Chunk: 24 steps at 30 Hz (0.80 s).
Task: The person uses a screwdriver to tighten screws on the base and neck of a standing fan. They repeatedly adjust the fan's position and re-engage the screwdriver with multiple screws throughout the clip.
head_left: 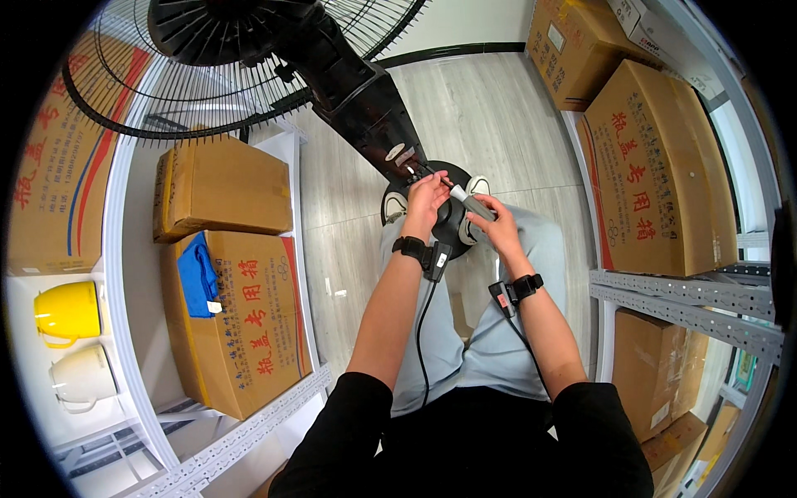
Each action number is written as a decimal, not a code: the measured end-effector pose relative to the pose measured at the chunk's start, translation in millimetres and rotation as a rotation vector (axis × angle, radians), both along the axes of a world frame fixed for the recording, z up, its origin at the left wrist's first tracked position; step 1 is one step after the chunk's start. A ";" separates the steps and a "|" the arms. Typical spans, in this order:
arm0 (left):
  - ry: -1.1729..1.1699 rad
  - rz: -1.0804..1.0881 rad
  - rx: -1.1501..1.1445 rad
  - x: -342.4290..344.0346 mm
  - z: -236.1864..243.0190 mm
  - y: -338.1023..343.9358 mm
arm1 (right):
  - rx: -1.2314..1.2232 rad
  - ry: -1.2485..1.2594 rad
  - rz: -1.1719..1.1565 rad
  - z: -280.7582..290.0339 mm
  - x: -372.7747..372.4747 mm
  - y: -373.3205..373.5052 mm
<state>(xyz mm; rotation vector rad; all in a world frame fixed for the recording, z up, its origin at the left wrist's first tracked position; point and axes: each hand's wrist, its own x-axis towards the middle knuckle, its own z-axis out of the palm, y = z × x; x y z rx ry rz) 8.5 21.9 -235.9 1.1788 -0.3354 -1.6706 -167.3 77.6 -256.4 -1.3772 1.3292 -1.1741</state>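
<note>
A tall black pedestal fan stands in front of me. Its thick column [378, 112] slants down to a round black base [449, 231] between my shoes. My right hand [501, 229] is closed round the grey-and-white handle of a screwdriver [476, 205], whose dark shaft points up and left toward the lower column. Beside that shaft, my left hand [424, 202] has its fingers bent together close to the column's lower end. What lies between those fingertips is too small to make out. Small silvery parts [410, 172] show on the column just above my left hand.
The fan's wire cage [199, 116] fills the upper left. Shelves flank me with cardboard boxes [249, 319] on the left and a big carton [656, 170] on the right. A blue cloth [198, 276] and yellow mug [68, 313] are leftward. Cables hang from black wristbands [525, 287].
</note>
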 end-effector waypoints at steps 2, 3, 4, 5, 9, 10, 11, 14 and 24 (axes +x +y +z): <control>0.009 0.000 -0.004 0.6 0.0 0.2 | -0.173 0.143 -0.046 1.3 0.7 0.4; 0.018 0.010 -0.004 1.6 -0.4 0.9 | -0.259 0.214 -0.066 6.3 2.3 0.7; 0.027 0.019 -0.005 2.3 -0.7 1.5 | -0.086 0.110 -0.036 11.5 2.2 1.5; 0.036 0.025 -0.005 2.7 -0.8 2.0 | 0.088 0.006 -0.008 19.6 1.4 3.2; 0.008 0.043 0.024 2.7 -1.5 0.2 | 0.549 -0.382 0.094 24.9 -1.9 1.1; 0.005 0.044 0.026 2.8 -1.8 -0.1 | 0.568 -0.367 0.119 24.6 -2.9 1.3; 0.001 0.047 0.029 3.7 -2.9 -0.3 | 0.587 -0.353 0.145 25.5 -2.7 1.3; -0.021 0.045 0.040 4.8 -5.3 -0.2 | 0.578 -0.288 0.147 27.1 2.9 5.6; 0.019 0.069 -0.004 3.8 2.3 2.5 | 0.444 -0.193 0.181 40.5 2.9 6.3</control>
